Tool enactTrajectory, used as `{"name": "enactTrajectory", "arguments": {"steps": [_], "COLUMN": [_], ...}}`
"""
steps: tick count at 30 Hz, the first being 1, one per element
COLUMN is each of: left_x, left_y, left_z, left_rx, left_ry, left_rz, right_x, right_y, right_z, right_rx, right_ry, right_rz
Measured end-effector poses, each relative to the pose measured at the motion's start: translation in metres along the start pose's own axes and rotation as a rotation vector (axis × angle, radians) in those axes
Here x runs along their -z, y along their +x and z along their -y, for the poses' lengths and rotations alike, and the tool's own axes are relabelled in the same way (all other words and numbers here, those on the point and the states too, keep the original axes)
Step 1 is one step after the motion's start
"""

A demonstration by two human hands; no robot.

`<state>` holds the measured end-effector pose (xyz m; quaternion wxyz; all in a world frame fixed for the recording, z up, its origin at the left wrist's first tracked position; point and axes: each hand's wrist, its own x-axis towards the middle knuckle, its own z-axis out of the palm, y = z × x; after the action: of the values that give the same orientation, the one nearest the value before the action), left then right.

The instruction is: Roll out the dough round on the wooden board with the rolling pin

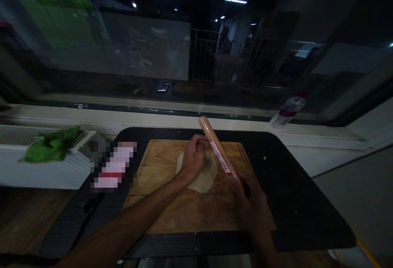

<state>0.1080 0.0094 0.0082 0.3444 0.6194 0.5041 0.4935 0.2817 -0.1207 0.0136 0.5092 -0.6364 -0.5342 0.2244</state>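
A round, flattened sheet of dough point(201, 182) lies on a wooden cutting board point(166, 214). My right hand point(250, 196) grips the lower end of a wooden rolling pin point(218, 153), which slants up and away over the board's right half. The pin carries a white label with a red border and looks glossy, as if wrapped in plastic. Above the dough, my left hand point(194, 157) has its fingers curled together, with the fingertips close to the pin's upper part. Whether they touch the pin or pinch anything is unclear.
The board rests on a black table point(294, 202). At the left are a pixelated pink item point(115, 163), a dark long object point(87, 214) and a green cloth point(53, 145) on a white radiator point(39, 173). A plastic bottle point(288, 110) leans on the windowsill.
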Motion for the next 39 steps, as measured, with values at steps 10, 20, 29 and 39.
{"name": "enactTrajectory", "arguments": {"steps": [10, 20, 29, 39], "left_x": [0.047, 0.071, 0.074, 0.077], "left_y": [0.024, 0.037, 0.038, 0.026], "left_z": [-0.003, 0.006, 0.005, -0.017], "left_rx": [-0.275, -0.187, -0.279, -0.141], "left_ry": [0.178, 0.863, 0.907, 0.991], "left_rz": [-0.513, -0.018, 0.123, 0.375], "right_x": [0.011, 0.002, -0.031, -0.031], "right_y": [0.052, 0.137, 0.146, 0.119], "right_z": [-0.005, -0.012, -0.013, -0.003], "right_rx": [0.175, 0.519, 0.544, 0.504], "right_ry": [-0.194, -0.518, -0.659, -0.797], "right_rz": [0.419, 0.530, 0.466, 0.364]}}
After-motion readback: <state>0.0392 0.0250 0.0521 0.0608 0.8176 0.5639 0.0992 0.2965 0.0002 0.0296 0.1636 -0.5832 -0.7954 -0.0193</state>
